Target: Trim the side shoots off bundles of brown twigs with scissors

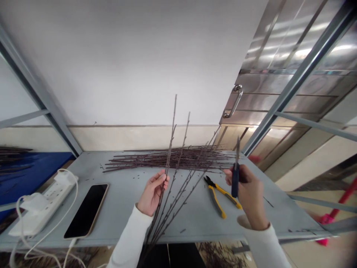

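Dark twigs (168, 160): held upright, closed in the left hand (152, 193)
Blue-handled tool (235, 181): gripped firmly in the right hand (250, 195)
Yellow-handled pliers (216, 195): lying just beside the right hand

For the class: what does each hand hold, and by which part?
The left hand grips a dark twig mid-stem; the right hand holds a blue-handled tool by its handle.

Two hands (152, 193) (250, 195), one phone (86, 210)

Bright, even light, glare on the steel door (290, 48), edges warped.
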Tool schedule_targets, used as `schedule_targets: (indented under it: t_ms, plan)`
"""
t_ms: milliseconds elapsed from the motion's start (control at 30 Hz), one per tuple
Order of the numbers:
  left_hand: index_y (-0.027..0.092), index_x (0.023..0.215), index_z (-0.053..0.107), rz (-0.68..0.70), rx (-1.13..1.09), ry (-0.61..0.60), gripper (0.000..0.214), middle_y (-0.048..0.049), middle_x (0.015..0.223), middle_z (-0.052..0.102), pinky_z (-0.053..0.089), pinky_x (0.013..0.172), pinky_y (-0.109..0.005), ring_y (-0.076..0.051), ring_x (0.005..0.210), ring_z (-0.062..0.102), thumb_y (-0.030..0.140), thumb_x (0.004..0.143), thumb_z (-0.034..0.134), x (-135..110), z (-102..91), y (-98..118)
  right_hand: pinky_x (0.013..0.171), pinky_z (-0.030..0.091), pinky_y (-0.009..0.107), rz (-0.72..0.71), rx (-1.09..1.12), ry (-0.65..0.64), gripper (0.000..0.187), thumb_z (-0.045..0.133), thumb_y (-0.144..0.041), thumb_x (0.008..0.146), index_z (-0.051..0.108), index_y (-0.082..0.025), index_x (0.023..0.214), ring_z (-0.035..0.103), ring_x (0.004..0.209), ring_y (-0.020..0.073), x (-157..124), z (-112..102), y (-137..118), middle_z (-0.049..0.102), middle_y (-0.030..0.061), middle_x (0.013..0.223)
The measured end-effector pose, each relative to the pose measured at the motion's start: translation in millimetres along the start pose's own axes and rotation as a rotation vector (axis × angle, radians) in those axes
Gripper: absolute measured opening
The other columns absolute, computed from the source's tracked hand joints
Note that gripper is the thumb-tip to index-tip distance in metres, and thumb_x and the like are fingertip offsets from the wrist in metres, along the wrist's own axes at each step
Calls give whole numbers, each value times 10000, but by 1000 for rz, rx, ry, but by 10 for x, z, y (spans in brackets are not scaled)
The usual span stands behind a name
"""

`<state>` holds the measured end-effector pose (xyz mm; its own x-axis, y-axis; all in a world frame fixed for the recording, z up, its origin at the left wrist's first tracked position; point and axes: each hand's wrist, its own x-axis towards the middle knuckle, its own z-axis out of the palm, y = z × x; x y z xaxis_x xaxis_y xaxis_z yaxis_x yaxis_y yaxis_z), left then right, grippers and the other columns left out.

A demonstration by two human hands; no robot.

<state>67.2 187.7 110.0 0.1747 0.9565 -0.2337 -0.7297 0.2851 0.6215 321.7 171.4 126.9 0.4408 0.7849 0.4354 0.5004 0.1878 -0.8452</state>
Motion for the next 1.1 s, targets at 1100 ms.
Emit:
schedule_targets:
  t_ms: [1100]
  plan:
    - [174,1019,502,85,447,89,550,-95,790,733,534,575,-295,-189,577,680,367,594,794,305,-367,-248,521,483,278,322,133,-151,411,580,-595,705,609,-185,726,563,543,182,-724,145,643,585,18,567]
